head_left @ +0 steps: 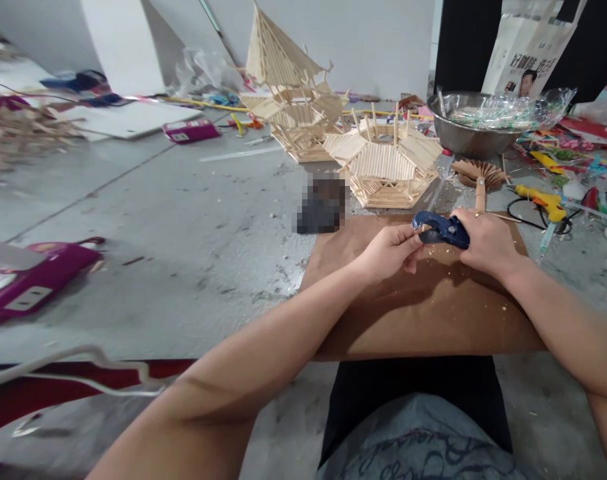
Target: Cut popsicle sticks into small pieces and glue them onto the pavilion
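Note:
My right hand [489, 241] is wrapped round a blue hand cutter [444, 229] with a hooked jaw, held over a brown board [408, 317]. My left hand [389, 253] pinches a short wooden stick [424, 227] at the jaw's mouth; most of the stick is hidden by the fingers. Pale wood chips are scattered on the board beneath. Just beyond the hands stands a low, many-sided model pavilion [383, 163] built of thin wooden sticks. Behind it to the left rises a taller stick tower [296, 93] with a pointed roof.
A steel bowl [476, 137] with plastic-wrapped sticks stands at back right. Nearby lie a yellow glue gun [546, 200] and a brown pleated fan shape [477, 172]. A pixelated dark object [323, 207] touches the board's left corner. Purple power strips [48, 283] lie left.

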`<state>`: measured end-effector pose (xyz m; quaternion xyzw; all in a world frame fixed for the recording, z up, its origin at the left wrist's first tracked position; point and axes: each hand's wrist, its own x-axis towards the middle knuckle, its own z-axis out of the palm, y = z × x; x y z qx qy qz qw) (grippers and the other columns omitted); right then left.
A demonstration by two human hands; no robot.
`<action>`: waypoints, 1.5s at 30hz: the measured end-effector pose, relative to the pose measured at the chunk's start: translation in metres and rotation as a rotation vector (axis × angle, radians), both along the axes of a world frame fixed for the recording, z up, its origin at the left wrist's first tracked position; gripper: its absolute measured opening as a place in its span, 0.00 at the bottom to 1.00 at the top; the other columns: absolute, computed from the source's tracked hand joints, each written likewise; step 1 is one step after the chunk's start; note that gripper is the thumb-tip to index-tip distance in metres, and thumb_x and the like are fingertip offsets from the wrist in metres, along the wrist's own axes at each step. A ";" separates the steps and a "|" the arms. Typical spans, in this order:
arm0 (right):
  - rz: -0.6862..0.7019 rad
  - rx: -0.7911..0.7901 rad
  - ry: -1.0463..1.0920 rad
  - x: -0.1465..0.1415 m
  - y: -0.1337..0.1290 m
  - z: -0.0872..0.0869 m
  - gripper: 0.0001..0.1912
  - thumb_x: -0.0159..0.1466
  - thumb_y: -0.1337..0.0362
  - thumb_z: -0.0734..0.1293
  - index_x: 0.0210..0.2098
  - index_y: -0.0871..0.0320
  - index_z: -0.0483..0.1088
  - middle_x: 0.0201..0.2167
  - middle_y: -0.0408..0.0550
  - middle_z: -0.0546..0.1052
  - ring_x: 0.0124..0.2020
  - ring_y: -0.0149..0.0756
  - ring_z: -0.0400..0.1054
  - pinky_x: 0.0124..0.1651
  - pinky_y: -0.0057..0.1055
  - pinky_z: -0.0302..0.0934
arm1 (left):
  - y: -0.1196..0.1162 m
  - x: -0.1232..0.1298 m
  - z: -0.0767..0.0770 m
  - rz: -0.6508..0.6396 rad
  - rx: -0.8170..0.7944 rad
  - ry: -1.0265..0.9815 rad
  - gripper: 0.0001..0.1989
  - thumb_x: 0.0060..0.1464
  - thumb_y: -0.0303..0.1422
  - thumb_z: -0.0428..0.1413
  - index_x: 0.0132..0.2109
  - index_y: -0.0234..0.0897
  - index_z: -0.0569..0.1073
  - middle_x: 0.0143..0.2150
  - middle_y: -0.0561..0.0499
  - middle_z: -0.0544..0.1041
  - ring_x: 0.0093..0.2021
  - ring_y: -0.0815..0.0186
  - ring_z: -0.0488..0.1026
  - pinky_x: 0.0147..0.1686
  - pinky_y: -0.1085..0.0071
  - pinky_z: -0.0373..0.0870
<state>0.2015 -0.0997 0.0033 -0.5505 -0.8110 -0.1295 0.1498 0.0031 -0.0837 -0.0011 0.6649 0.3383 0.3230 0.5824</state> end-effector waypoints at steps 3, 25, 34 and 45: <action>-0.002 0.004 -0.015 -0.001 0.000 -0.002 0.19 0.49 0.67 0.61 0.42 0.60 0.65 0.33 0.51 0.75 0.34 0.41 0.68 0.34 0.32 0.53 | 0.000 -0.001 -0.003 -0.018 -0.007 -0.015 0.16 0.55 0.39 0.53 0.26 0.31 0.65 0.17 0.58 0.64 0.15 0.76 0.65 0.18 0.79 0.61; -0.050 -0.005 -0.036 -0.003 -0.003 -0.004 0.13 0.54 0.63 0.61 0.38 0.61 0.66 0.31 0.51 0.75 0.31 0.39 0.69 0.28 0.30 0.48 | 0.001 -0.003 -0.006 -0.113 -0.115 -0.140 0.18 0.49 0.45 0.56 0.27 0.33 0.65 0.16 0.60 0.62 0.15 0.75 0.66 0.18 0.78 0.58; -0.084 -0.044 -0.078 -0.005 -0.005 -0.003 0.13 0.51 0.67 0.59 0.36 0.61 0.67 0.28 0.51 0.75 0.28 0.38 0.68 0.27 0.30 0.45 | 0.000 -0.002 -0.005 -0.120 -0.127 -0.106 0.16 0.51 0.43 0.55 0.27 0.33 0.65 0.16 0.60 0.61 0.15 0.75 0.65 0.18 0.77 0.59; -0.125 -0.079 -0.077 -0.007 -0.006 -0.002 0.16 0.50 0.65 0.60 0.38 0.60 0.68 0.30 0.51 0.76 0.30 0.41 0.69 0.27 0.31 0.46 | -0.002 -0.002 -0.001 -0.122 -0.109 -0.120 0.15 0.50 0.41 0.55 0.27 0.33 0.66 0.16 0.60 0.62 0.15 0.74 0.65 0.19 0.76 0.61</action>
